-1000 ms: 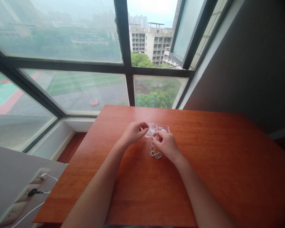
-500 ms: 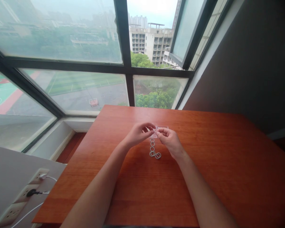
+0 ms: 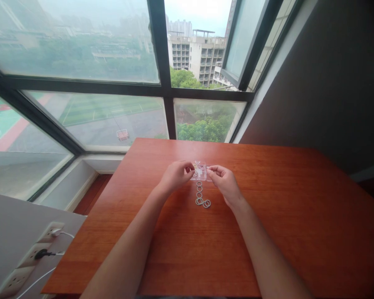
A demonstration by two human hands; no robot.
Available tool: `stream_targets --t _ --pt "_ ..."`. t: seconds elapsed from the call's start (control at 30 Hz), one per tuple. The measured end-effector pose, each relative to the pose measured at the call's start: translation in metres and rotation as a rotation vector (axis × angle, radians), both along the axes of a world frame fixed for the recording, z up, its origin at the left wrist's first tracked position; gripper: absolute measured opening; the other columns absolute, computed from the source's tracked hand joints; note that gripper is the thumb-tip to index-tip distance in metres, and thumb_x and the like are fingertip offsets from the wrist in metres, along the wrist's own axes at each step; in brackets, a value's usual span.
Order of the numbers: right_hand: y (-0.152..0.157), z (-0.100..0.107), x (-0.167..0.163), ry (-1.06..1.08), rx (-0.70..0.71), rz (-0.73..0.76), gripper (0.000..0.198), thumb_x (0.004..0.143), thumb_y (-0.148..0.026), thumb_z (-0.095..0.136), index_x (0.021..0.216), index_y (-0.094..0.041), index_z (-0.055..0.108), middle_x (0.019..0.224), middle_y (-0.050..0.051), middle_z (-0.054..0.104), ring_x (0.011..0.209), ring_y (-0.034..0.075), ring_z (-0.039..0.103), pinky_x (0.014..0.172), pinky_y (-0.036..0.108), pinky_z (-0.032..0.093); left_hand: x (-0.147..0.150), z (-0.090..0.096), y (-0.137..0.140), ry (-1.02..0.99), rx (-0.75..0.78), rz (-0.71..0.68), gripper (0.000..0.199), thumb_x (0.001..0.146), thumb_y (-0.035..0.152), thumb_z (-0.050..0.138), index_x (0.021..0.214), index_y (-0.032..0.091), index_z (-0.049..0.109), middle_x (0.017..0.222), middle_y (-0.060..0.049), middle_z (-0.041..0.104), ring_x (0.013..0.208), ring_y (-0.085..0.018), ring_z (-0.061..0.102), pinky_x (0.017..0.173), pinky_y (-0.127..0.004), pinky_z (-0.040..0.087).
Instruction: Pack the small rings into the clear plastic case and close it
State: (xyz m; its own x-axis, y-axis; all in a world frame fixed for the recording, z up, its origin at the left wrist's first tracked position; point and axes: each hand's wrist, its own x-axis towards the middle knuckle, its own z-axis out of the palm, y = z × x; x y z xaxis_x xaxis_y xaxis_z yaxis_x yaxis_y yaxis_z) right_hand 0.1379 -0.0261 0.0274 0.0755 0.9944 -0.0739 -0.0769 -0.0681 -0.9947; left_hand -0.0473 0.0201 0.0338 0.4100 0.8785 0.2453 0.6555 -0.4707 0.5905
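Note:
A small clear plastic box (image 3: 200, 176) with compartments lies on the wooden table, tiny rings visible inside, one yellowish and one dark. My left hand (image 3: 175, 173) is at its left side, thumb and fingertips drawn together over a left compartment; whatever they pinch is hidden. On the right, my right hand (image 3: 223, 180) has thumb and forefinger closed at the box's clear right-hand flap, which looks like an opened lid. Just nearer to me, several grey rings (image 3: 199, 195) form a column, and overlapping grey rings (image 3: 206, 204) lie at its lower right.
The reddish-brown wooden table (image 3: 299, 216) stretches widely to the right. Dark-framed windows (image 3: 170, 112) stand behind it, and a dark wall (image 3: 330, 83) rises at right. Wall sockets (image 3: 37, 251) with plugged-in cables sit at lower left, beside the table's edge.
My hands have moved apart from above the box's middle: the left went left, the right slightly right. More of the box's inside now shows. The grey rings in front have not moved.

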Motion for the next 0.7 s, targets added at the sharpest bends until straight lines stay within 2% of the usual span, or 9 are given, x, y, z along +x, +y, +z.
stream_targets --t 0.33,0.53,0.7 --pt "0.002 -0.007 0.002 -0.027 0.025 0.006 0.038 0.070 -0.048 0.072 0.084 -0.014 0.064 0.059 -0.003 0.055 0.052 0.008 0.040 0.049 0.022 0.028 0.001 0.001 -0.002 0.082 0.013 0.054 0.017 0.081 0.022 0.056 0.087 0.018 0.071 0.080 -0.004 0.068 0.066 -0.013 0.057 0.061 -0.022 0.039" --pt "0.003 -0.009 0.003 -0.045 0.044 0.018 0.036 0.071 -0.048 0.071 0.085 -0.015 0.065 0.067 0.001 0.062 0.057 0.010 0.048 0.052 0.022 0.033 0.006 -0.002 -0.004 0.133 0.027 -0.023 0.026 0.080 0.015 0.052 0.092 0.023 0.073 0.083 -0.003 0.066 0.069 -0.014 0.059 0.063 -0.022 0.041" --pt "0.004 -0.011 0.005 -0.105 0.048 0.034 0.035 0.072 -0.048 0.069 0.085 -0.015 0.065 0.070 0.002 0.063 0.059 0.012 0.051 0.051 0.023 0.034 0.008 -0.001 -0.005 0.190 0.020 -0.030 0.026 0.079 0.016 0.052 0.090 0.024 0.074 0.081 -0.003 0.065 0.070 -0.015 0.060 0.065 -0.023 0.041"
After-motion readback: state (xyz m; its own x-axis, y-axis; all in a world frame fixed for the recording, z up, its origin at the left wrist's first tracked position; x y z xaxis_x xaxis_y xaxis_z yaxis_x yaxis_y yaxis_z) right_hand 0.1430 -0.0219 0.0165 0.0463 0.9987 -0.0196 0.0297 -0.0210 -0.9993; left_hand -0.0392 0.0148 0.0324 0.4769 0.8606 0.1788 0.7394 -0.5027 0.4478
